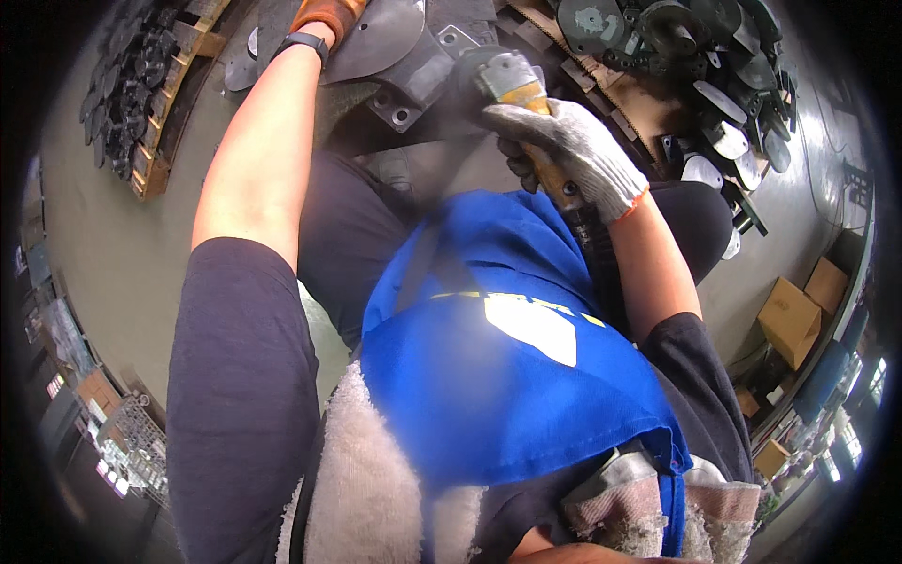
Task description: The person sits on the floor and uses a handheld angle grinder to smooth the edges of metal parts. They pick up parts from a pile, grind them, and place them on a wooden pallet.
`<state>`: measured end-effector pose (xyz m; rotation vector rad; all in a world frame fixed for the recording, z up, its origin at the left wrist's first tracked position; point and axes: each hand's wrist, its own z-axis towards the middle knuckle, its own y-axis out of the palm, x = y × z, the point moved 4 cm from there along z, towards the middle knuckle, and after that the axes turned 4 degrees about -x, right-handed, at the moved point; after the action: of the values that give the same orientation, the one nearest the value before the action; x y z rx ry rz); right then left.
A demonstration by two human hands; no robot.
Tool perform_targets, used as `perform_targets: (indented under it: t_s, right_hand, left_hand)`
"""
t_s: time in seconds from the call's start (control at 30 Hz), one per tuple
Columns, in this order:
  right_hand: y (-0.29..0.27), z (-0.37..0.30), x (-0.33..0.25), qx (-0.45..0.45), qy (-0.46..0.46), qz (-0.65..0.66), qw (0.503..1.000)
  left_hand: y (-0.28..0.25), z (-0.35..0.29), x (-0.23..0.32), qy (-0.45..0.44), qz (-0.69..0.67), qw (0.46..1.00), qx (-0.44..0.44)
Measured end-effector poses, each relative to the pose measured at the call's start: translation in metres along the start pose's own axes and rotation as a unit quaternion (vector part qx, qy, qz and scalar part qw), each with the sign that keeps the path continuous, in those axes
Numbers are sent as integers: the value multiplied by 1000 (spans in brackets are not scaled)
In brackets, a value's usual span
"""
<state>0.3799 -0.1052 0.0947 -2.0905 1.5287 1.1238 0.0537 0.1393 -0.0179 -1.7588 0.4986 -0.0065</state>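
Note:
My right hand [592,155], in a grey-white knit glove, is closed round the yellow body of an angle grinder [524,92]. The grinder's metal head points up and to the left, and a dark hose or cable runs down from its rear end. Beside the head lies a grey metal part [385,42] with a broad rounded plate and flanges with bolt holes. My left hand [331,13], in an orange glove, is at that plate's left side at the upper edge of the view. Its fingers are cut off there, so their grip is hidden.
Dark metal parts [117,99] are piled on a wooden pallet [155,155] at the far left. More round plates and brackets [672,33] are heaped at the upper right, some reaching over the edge. Cardboard boxes [791,320] stand on the right.

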Motion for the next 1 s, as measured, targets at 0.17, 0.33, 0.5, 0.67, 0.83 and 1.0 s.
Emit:
perform_targets:
  t_s: [0.17, 0.33, 0.5, 0.67, 0.83, 1.0]
  right_hand:
    - [24, 1, -17, -40, 87, -159, 983]
    - [10, 5, 1, -20, 74, -119, 990]
    - [17, -6, -5, -25, -7, -60, 998]
    - [37, 8, -9, -42, 77, -129, 988]
    - [27, 5, 7, -35, 86, -181, 979]
    - [34, -13, -9, -24, 22, -52, 998]
  left_hand:
    - [-2, -5, -1, -7, -16, 1000, 10]
    - [0, -4, 1, -11, -26, 999, 20]
    - [-3, -6, 2, -13, -33, 999, 24]
    - [-6, -10, -1, -18, -44, 998, 29]
    - [-5, -11, -1, -27, -55, 998, 31]
    - [-7, -13, -1, -33, -72, 996, 40]
